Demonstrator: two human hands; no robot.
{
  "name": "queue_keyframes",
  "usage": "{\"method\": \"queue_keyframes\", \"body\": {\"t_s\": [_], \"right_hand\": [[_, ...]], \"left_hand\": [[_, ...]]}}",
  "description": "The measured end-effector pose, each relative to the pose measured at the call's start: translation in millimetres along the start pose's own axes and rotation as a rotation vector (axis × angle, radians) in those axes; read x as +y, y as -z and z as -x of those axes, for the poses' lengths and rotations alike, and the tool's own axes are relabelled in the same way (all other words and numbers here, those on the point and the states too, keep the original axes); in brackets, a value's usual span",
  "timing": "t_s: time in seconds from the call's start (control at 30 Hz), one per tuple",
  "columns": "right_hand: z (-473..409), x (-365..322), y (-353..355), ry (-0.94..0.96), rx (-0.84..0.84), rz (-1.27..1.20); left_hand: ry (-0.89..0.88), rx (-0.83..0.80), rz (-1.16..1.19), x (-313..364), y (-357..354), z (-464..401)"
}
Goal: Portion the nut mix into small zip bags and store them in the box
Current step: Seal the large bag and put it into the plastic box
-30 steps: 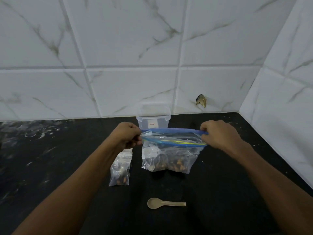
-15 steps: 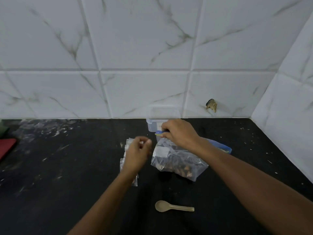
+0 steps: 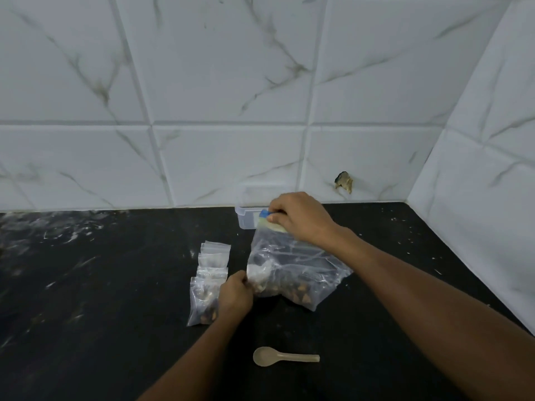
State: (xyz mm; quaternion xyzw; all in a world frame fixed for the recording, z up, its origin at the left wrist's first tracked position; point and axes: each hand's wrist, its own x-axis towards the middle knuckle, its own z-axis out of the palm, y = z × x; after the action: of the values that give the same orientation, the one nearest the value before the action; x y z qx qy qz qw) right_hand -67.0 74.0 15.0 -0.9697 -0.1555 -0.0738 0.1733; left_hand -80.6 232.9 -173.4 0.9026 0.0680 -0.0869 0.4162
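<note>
The right hand point(image 3: 301, 218) pinched the blue zip edge of the big bag point(image 3: 292, 270), apparently to keep it upright. The left hand point(image 3: 235, 293) gripped its lower corner, likely steadying it. Nuts sat low in crinkled clear film. Small bags point(image 3: 207, 282) lay just beside; the translucent box point(image 3: 246, 217) stood behind.

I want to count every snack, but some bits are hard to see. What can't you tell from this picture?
- Box, head view: the right hand and big bag cover most of it, so what is inside is hidden.
- Big bag's zip, head view: under the right hand's fingers; sealed or not is unclear.
- Small bags, head view: overlapped, and the left hand covers part, so no sure count.
</note>
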Motion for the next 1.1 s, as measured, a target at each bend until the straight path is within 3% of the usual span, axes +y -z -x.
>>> {"method": "queue_keyframes", "body": {"t_s": [0.1, 0.3, 0.4, 0.57, 0.63, 0.77, 0.9, 1.1], "right_hand": [[-9, 0, 21, -0.074, 0.092, -0.070], [-10, -6, 16, -0.062, 0.065, -0.116], [-8, -7, 11, -0.047, 0.075, -0.188], [-7, -8, 9, -0.010, 0.070, -0.201], [-6, -8, 9, 0.004, 0.057, -0.211], [2, 6, 18, 0.012, -0.045, -0.236], [17, 51, 19, -0.054, -0.236, 0.060], [47, 97, 34, -0.224, -0.207, 0.046]], "left_hand": [[0.010, -0.031, -0.006, -5, 0, 5], [0.037, -0.125, -0.010, 3, 10, 7], [-0.088, -0.118, -0.069, 19, 29, 12], [-0.445, -0.004, 0.549, 87, 75, 32], [-0.492, 0.011, 0.619, 105, 90, 29], [-0.462, 0.028, 0.603, 116, 102, 21], [-0.428, 0.055, 0.656, 109, 104, 16], [-0.418, 0.084, 0.611, 100, 112, 10]]}}
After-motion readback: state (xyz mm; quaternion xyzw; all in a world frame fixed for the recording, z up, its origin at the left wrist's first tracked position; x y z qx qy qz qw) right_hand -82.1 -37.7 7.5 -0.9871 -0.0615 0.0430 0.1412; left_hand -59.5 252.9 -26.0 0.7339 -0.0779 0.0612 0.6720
